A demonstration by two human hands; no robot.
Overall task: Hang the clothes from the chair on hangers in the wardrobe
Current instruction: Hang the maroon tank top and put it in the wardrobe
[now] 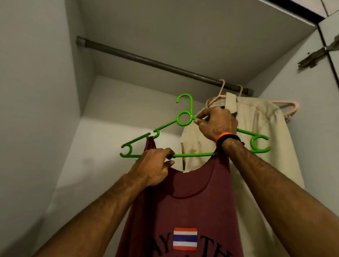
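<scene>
A maroon tank top point(188, 204) with a flag print hangs from a bright green plastic hanger point(165, 126) held up inside the wardrobe. My left hand point(155, 167) grips the hanger's bottom bar together with the top's left strap. My right hand point(217, 123) pinches the hanger's upper arm just right of the ring below the hook. The hook sits below the dark rail point(160, 66), not on it.
A beige shirt point(249, 132) hangs on a pink hanger point(285, 107) at the rail's right end, close behind my right hand. The rail's left part is bare. The wardrobe door point(338, 82) with its hinge stands open at the right.
</scene>
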